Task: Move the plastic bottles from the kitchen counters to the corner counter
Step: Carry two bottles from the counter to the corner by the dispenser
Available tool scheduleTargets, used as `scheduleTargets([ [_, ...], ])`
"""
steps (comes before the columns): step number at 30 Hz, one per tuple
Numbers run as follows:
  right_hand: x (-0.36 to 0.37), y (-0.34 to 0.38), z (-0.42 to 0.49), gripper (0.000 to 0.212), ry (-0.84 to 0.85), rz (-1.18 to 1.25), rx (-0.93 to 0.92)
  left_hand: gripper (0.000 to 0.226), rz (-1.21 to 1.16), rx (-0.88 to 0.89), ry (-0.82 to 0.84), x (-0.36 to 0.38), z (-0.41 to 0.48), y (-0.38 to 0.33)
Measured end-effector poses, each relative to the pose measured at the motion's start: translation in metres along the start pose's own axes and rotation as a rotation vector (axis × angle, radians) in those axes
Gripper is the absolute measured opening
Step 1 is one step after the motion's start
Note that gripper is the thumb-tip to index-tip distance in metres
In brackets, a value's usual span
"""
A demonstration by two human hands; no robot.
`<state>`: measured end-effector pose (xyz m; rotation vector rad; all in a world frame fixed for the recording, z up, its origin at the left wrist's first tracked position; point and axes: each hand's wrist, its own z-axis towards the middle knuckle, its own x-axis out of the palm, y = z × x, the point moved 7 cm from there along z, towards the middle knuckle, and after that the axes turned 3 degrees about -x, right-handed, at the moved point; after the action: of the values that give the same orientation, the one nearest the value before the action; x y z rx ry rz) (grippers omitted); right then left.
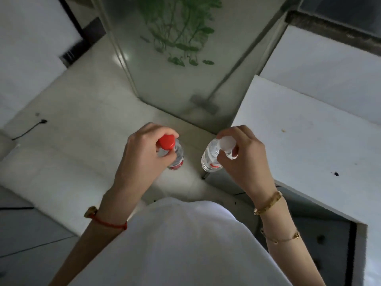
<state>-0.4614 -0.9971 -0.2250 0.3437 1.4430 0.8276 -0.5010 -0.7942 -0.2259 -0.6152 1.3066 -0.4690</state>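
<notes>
Head view, looking down at a corner where two pale surfaces meet under a frosted glass panel [165, 58] with a green plant print. Left hand [140, 153] closed around the neck of a clear plastic bottle with a red cap [166, 142]; grip tight, fingers wrapped just below the cap. Right hand [243, 155] likewise closed on the neck of a second clear bottle with a white cap [226, 143], this one tilted, base leaning toward the left. Both bottles sit low over the corner worktop [82, 120], near its inner angle; cannot tell whether their bases touch the surface or hang just above it. Worktop on the right [309, 141] shows only small specks, no bottles. A dark cable [28, 129] lies at the far left. Judgement: these two bottles have reached their destination and await setting down and release; whether more remain elsewhere is out of sight.
</notes>
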Motion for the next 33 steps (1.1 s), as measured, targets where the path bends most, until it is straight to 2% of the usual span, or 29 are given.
scheduleTargets([
  [10, 0.112, 0.107, 0.008, 0.033, 0.228, 0.045, -0.252, 0.035, 0.072, -0.306, -0.169, -0.099, -0.078, 0.105],
  [17, 0.18, 0.168, 0.03, 0.03, 0.425, 0.111, -0.459, 0.037, 0.121, -0.528, -0.336, -0.145, -0.115, 0.15],
  [24, 0.243, 0.223, 0.073, 0.03, 0.641, 0.142, -0.657, 0.037, 0.129, -0.743, -0.527, -0.178, -0.121, 0.188],
  [33, 0.312, 0.298, 0.141, 0.03, 0.816, 0.148, -0.909, 0.034, 0.162, -0.898, -0.755, -0.213, -0.097, 0.232],
])
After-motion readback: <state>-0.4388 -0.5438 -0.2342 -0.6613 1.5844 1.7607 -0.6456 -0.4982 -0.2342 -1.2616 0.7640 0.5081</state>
